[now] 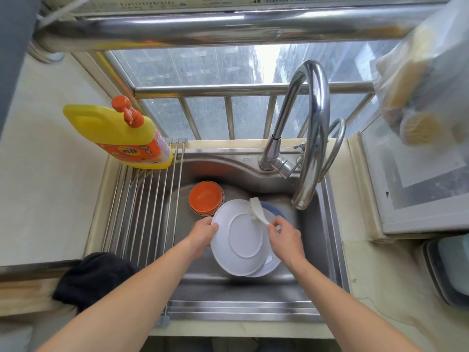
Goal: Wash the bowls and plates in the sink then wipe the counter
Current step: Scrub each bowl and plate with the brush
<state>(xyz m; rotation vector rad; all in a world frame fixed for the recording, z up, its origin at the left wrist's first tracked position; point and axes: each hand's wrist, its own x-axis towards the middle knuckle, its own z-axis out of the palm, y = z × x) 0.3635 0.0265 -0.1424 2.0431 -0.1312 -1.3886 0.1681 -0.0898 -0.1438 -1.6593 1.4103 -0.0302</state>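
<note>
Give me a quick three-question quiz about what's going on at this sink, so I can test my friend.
1. True or false: the white plate is being scrubbed on its underside.
2. What does the right hand hold? A) a sponge B) a white brush C) the black cloth
3. Fill in: the orange bowls sit stacked in the sink, to the ____ of the faucet spout.

Key
1. True: its raised foot ring faces up, and the left hand grips its rim.
2. B: the white brush, bristles on the plate.
3. Left.
</note>
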